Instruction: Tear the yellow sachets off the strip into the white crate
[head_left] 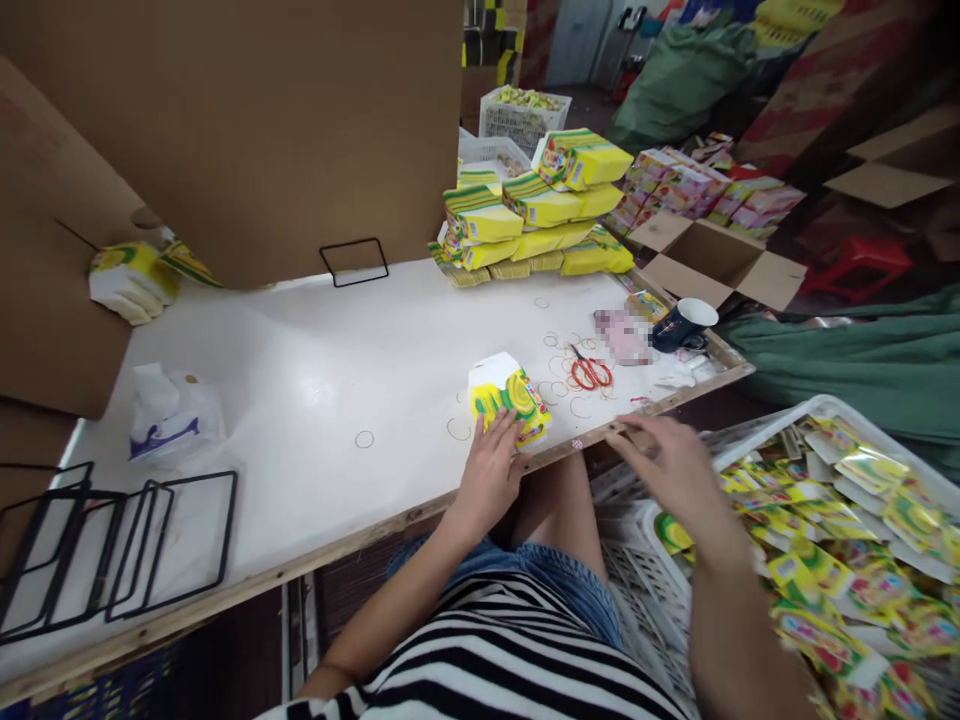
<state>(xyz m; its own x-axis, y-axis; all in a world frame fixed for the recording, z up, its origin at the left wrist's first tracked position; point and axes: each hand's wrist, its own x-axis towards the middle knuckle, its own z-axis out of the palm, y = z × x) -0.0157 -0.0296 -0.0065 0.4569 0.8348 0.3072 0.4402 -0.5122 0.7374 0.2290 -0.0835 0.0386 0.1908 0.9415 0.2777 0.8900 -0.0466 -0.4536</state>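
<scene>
A yellow-and-green printed carton (510, 395) with a white flap lies flat at the table's front edge; I cannot tell whether it is one or a stack. On its lower part rests my left hand (495, 450), fingers stretched out, thumb by the near edge. My right hand (667, 460) hovers at the table's wooden rim, between the table and a crate of cartons. Its thumb and fingers look apart, with nothing visible between them. Red-handled scissors (591, 372) lie beyond that hand, among several loose rubber bands (551, 390).
Bundled yellow cartons (540, 215) are stacked at the back. A dark mug (682, 325) stands at the right corner. A white crate (817, 410) of loose cartons sits at right. Black wire frames (172, 540) and a tissue pack (176, 415) are at left. Cardboard (300, 130) walls the back.
</scene>
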